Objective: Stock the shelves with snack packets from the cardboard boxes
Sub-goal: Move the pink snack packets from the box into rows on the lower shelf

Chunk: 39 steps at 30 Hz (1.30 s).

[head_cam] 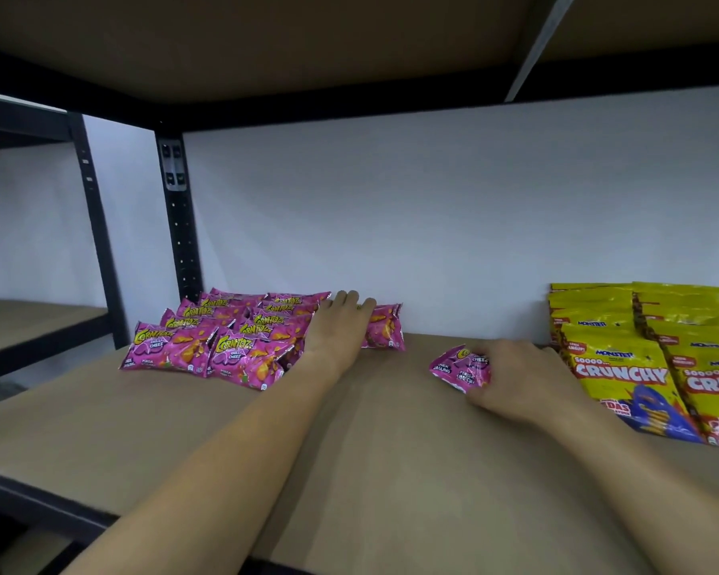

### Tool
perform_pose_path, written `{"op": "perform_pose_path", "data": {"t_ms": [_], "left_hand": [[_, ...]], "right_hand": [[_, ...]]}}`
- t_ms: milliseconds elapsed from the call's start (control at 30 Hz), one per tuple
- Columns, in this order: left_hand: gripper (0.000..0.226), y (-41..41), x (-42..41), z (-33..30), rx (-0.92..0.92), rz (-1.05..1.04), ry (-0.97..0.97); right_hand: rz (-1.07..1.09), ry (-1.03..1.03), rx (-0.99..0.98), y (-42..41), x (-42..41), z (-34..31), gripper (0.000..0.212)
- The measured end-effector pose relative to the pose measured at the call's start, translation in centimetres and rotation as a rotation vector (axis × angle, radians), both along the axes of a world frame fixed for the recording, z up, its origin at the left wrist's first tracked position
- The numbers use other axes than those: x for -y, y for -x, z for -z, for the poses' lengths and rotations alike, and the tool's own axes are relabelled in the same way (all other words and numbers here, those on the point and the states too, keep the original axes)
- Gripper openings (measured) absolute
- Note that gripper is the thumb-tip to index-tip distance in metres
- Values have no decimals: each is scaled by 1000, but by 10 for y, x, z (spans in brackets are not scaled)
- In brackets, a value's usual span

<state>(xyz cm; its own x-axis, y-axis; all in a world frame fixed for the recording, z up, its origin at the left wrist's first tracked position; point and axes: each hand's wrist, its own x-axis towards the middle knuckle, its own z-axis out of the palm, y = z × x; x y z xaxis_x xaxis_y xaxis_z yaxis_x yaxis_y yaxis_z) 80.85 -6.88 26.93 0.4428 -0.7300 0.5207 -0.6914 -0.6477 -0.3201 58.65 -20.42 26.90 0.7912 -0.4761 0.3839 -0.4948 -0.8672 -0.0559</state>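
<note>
Brown shelf, white wall behind: left hand, fingers straight, presses a far pink packet; right hand grips another pink packet beside yellow packets.

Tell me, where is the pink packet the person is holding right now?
In the head view, the pink packet is gripped in the right hand, low over the shelf board, between the pink packet rows and the yellow packets.
</note>
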Motion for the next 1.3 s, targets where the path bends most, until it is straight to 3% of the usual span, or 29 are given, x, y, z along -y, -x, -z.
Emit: {"op": "perform_pose_path", "data": {"t_ms": [100,333,433,633,767,1000,1100,1300], "left_hand": [[66,5,-5,-3,21,31,29],[39,33,-59,-11,-48,188,323],[40,37,-100,-4,-110,168,424],[53,24,-166,22,-291,-83,444],[63,17,-176,36,-431,-105,423],[65,13,-176,45,-483,-88,384],[65,14,-176,46,-493,-93,362],[66,17,-177,46,-512,-86,381]], "right_hand": [[-19,6,15,3,-3,-1,52],[-156,96,128,-1,-16,-2,60],[-229,199,117,-8,-31,0,60],[-356,382,60,-44,-66,-3,60],[-359,374,-8,-79,-86,-2,54],[-257,80,-153,-103,-86,-12,56],[-291,0,-194,-98,-84,-16,44],[-388,328,69,-108,-87,-11,43]]}}
